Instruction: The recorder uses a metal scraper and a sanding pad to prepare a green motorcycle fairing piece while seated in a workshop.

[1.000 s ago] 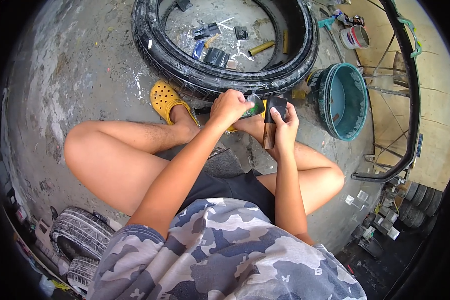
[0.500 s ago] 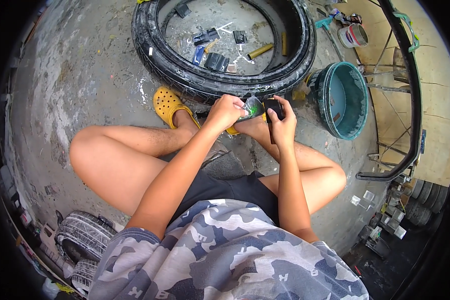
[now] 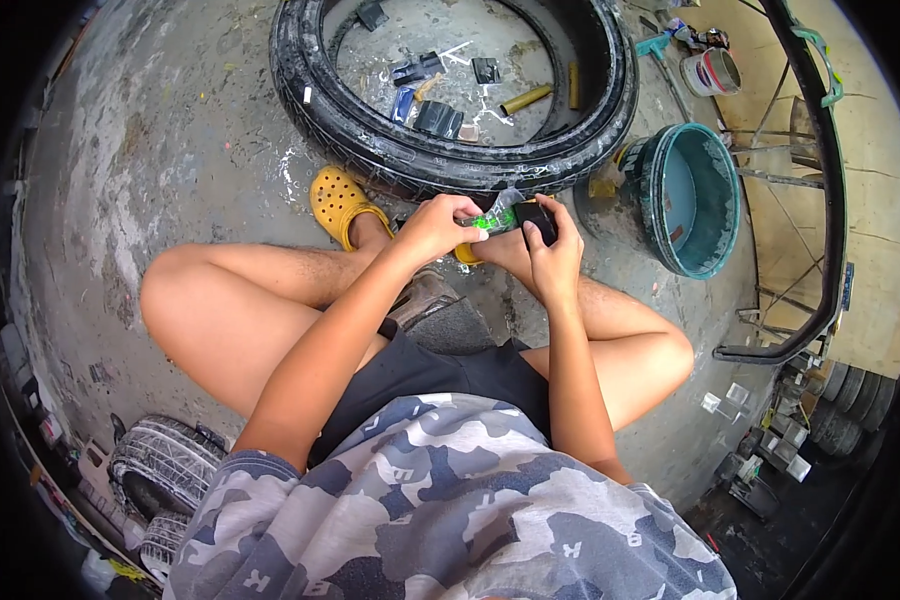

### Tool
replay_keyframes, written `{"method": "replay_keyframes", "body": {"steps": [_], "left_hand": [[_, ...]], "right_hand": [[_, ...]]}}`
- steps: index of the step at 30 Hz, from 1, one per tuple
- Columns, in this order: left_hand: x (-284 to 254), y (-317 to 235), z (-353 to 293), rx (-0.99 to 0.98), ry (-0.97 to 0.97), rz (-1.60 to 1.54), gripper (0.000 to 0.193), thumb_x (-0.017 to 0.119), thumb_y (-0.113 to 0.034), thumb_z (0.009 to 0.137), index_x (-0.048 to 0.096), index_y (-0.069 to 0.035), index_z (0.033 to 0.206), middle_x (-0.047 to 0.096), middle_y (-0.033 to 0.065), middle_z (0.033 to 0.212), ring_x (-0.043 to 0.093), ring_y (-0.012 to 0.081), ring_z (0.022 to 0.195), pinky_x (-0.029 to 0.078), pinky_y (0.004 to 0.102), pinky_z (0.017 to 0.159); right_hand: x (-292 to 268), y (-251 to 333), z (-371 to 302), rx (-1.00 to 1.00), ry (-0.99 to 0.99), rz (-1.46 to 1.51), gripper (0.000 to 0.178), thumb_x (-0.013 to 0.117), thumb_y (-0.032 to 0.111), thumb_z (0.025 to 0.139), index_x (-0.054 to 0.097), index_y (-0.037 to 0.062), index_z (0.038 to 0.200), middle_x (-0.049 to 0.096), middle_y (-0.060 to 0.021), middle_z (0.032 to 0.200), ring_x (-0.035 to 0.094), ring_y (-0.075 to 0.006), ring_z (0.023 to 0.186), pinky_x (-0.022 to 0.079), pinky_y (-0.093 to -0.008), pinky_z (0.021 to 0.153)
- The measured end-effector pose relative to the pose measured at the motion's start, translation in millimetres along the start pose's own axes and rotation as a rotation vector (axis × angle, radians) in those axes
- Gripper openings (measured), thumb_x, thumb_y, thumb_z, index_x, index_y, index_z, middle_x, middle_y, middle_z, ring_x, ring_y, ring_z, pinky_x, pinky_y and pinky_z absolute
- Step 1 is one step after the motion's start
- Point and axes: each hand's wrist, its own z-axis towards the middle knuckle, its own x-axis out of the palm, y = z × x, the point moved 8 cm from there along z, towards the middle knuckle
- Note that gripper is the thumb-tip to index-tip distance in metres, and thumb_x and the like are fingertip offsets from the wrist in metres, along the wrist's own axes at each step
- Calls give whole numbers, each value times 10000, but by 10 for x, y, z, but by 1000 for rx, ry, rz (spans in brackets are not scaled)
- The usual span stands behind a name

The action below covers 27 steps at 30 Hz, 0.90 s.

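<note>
Between my fingers, in front of a large black tyre (image 3: 450,178) lying flat, is a see-through plastic packet (image 3: 495,220) with bright green on it. My left hand (image 3: 435,225) is closed on the packet's left end, and a loose flap of film sticks up from it. A small black box-like piece (image 3: 537,222) is gripped in my right hand (image 3: 558,250), thumb on the near face and fingers behind. The packet's right end meets the black piece; whether they are joined I cannot tell. Both hands are above my bent right leg and a yellow clog.
Inside the tyre ring lie black rubber pieces (image 3: 438,120) and a brass-coloured tube (image 3: 526,99). To the right stands a teal bucket (image 3: 660,205) of water, with a white pail (image 3: 711,74) beyond. A black metal frame (image 3: 838,200) rises at far right. More tyres (image 3: 167,458) sit lower left.
The packet has turned, so its green part shows brighter and its film flap points up. My left hand has shifted slightly left and down, and the black piece has tilted in my right hand.
</note>
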Motion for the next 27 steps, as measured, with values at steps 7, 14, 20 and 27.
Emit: {"method": "replay_keyframes", "body": {"steps": [7,14,20,27], "left_hand": [[-109,-238,-344,113,4,533,558,761,-274,758,572,-44,1230,665,219,1062,622,392,1020,488,453,867],[-229,-326,-326,232,-95,578,507,733,-178,739,564,-50,1200,661,215,1034,624,397,976,488,461,845],[-689,-663,-331,581,-354,723,385,746,-168,687,623,-65,1037,679,133,988,638,294,947,450,377,836],[-812,-561,-263,588,-447,730,325,753,-194,644,618,-86,919,655,59,899,620,248,904,443,377,818]], "right_hand": [[24,-24,17,64,54,100,380,661,-10,780,616,17,1156,672,-177,1082,655,-298,997,488,-365,903],[7,-81,20,164,55,317,383,674,-15,795,611,8,1172,678,-134,1030,645,-181,932,503,-301,830],[-4,53,91,149,64,405,373,656,-24,835,582,4,1200,644,-74,1035,598,-123,910,471,-246,810],[278,434,164,18,129,350,365,672,27,817,609,20,1177,671,-128,1028,643,-212,956,485,-321,871]]}}
